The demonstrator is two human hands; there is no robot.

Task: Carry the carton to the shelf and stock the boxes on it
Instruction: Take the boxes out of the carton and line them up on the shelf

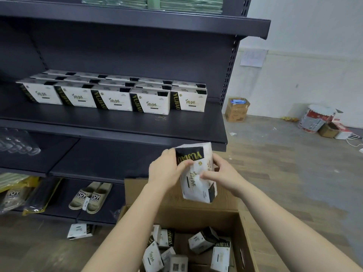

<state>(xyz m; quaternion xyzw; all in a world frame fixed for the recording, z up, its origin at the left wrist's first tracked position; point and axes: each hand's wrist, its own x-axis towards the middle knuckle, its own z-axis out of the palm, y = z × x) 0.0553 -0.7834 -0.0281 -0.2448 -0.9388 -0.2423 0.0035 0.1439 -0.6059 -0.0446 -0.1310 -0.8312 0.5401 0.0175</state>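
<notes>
I hold one white and black box [197,174] upright in the air above the open brown carton [204,209]. My left hand [167,169] grips its upper left edge, thumb on the black band. My right hand [222,176] pinches its right side, fingers across the front. Several more boxes [198,246] lie loose in the carton. On the dark shelf [121,122] ahead, rows of the same boxes [117,95] stand side by side toward the back. One box [80,230] lies on the floor by the shelf's foot.
The lower shelves hold a pair of slippers [91,196], packaged goods [17,193] and clear bottles [17,146]. A small carton [236,109], a tin drum [314,118] and other boxes stand by the far wall. Wooden floor [284,163] lies to the right.
</notes>
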